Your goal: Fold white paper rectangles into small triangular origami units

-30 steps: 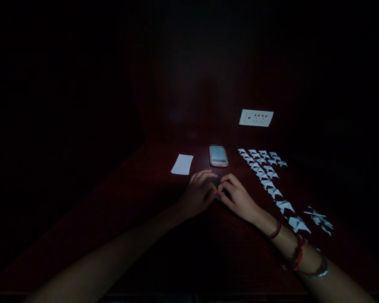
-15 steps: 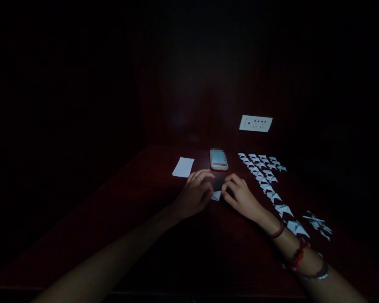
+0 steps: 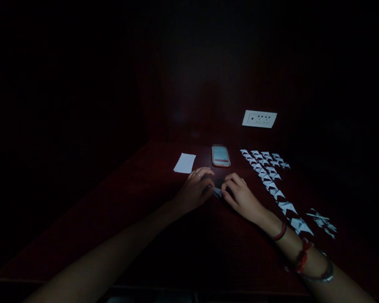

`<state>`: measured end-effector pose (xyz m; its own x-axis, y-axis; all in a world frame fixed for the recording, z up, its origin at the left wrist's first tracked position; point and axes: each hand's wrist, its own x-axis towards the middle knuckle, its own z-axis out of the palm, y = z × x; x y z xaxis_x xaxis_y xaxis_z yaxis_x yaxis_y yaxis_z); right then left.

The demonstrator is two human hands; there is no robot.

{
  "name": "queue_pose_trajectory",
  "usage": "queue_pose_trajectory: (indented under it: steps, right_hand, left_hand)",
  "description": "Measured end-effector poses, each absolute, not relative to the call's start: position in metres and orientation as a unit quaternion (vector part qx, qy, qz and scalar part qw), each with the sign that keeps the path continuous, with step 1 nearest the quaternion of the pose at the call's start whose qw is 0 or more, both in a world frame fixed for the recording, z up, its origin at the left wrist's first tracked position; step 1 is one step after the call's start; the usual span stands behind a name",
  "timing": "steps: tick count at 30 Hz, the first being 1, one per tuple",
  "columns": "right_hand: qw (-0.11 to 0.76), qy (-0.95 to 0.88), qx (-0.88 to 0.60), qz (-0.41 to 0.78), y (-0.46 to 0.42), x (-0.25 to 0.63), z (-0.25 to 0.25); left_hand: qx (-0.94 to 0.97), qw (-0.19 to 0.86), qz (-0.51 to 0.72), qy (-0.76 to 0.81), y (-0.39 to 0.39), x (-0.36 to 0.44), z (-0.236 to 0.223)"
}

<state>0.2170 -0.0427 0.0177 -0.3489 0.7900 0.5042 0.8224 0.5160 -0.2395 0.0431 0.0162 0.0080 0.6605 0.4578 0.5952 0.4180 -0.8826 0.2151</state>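
A small piece of folded white paper [image 3: 217, 192] lies between my two hands, just above the dark red table [image 3: 139, 248]. My left hand [image 3: 197, 189], with a ring on one finger, pinches its left end between thumb and finger. On the other end, the curled fingers of my right hand [image 3: 238, 193] close round the paper, and part of it is hidden there. Rows of folded white paper pieces [image 3: 269, 185] lie to the right of my right hand. Beyond my left hand rests a stack of white paper sheets [image 3: 185, 163].
A phone [image 3: 221, 156] with a lit screen lies past my hands. Thin paper strips [image 3: 322, 221] are heaped at the right. A socket panel [image 3: 259, 119] is set in the dark wall behind the table. The surroundings are very dark.
The folded paper between my hands has tilted and shows a narrower face. My hands have barely moved. The whole scene sits slightly higher and further right as the view shifted.
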Motion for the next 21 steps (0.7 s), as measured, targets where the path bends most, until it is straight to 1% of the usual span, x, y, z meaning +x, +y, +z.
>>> queue_pose_trajectory:
  steps: [12,14,17,21]
  right_hand:
    - [0.292,-0.824,-0.484,-0.021,-0.0423,0.2167,0.0181]
    - [0.293,-0.821,-0.49,-0.028,-0.0413,0.2198,0.019]
    - [0.317,-0.803,-0.504,-0.031,-0.0403,0.224,0.0187]
    - [0.334,-0.799,-0.5,-0.018,-0.042,0.2208,0.0154]
  left_hand:
    - [0.923,-0.014,0.347,0.168,0.0168,0.0429,0.01]
    - [0.922,-0.026,0.347,0.169,0.0184,0.0408,0.0108]
    - [0.913,-0.04,0.359,0.192,0.0219,0.0365,0.0114]
    - [0.911,-0.039,0.358,0.201,0.0222,0.0346,0.0123]
